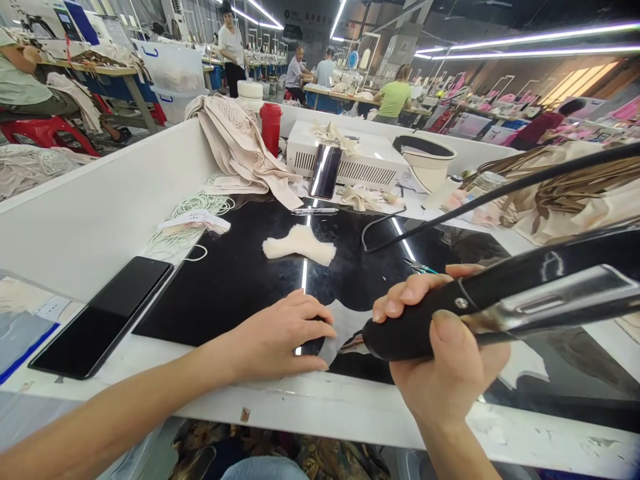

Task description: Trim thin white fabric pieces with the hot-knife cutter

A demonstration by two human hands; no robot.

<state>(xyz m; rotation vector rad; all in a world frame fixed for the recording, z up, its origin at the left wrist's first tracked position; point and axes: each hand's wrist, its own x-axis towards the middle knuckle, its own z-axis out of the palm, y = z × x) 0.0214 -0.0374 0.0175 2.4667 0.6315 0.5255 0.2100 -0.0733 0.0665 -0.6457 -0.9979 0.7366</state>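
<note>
My right hand (450, 353) is wrapped round a black corded hand tool (400, 337) with a long metal lever along its side. The tool's narrow metal tip touches or hovers just over a thin, see-through white sheet piece (345, 320) on the black work surface; I cannot tell which. My left hand (295, 333) rests with thumb and fingers apart, fingertips at the left edge of that sheet piece. A dark gap shows between thumb and forefinger. Beyond the hands lies a cream fabric piece (299, 245) with a curved, winged shape.
A phone (103, 317) lies left, below pale green cord (200, 203). Behind stand a vented white box (345, 163), a propped phone (326, 172), a red bottle (271, 130) and piled fabric (235, 143). The tool's black cable (480, 200) crosses the right side. Several people work farther off.
</note>
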